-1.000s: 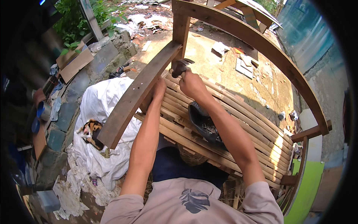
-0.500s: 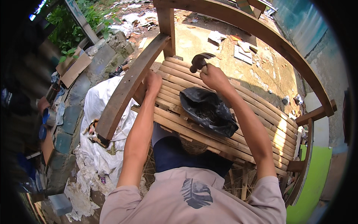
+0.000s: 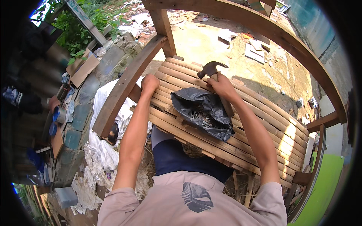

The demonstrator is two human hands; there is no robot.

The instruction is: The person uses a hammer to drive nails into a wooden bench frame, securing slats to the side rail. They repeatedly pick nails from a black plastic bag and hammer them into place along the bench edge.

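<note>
Sunlit yard (image 3: pixel 211 41), debris-strewn; bamboo-slat bench (image 3: pixel 281 140) below hands. Hammer (image 3: pixel 212 69) above slats, beyond black nail bag (image 3: pixel 224 130): likely head-heavy, rigid; handle (image 3: pixel 214 76) best hold. Right hand (image 3: pixel 223 89) closed round handle near head. Left hand (image 3: pixel 150 83) bunched beside slat ends, fingertips hidden; grip cannot be told.

The bench (image 3: pixel 279 132) is seen from above, its seat formed of pale slats running from 10 o'clock toward 4 o'clock. A straight dark-brown armrest (image 3: pixel 129 81) is set at its 10 o'clock end. The hammer (image 3: pixel 212 69), dark-headed, is held raised above the seat, its claw turned toward 3 o'clock. Toward 6 o'clock of the hammer head, an open, crumpled black bag (image 3: pixel 217 126) of loose nails (image 3: pixel 201 116) is rested on the slats.
</note>
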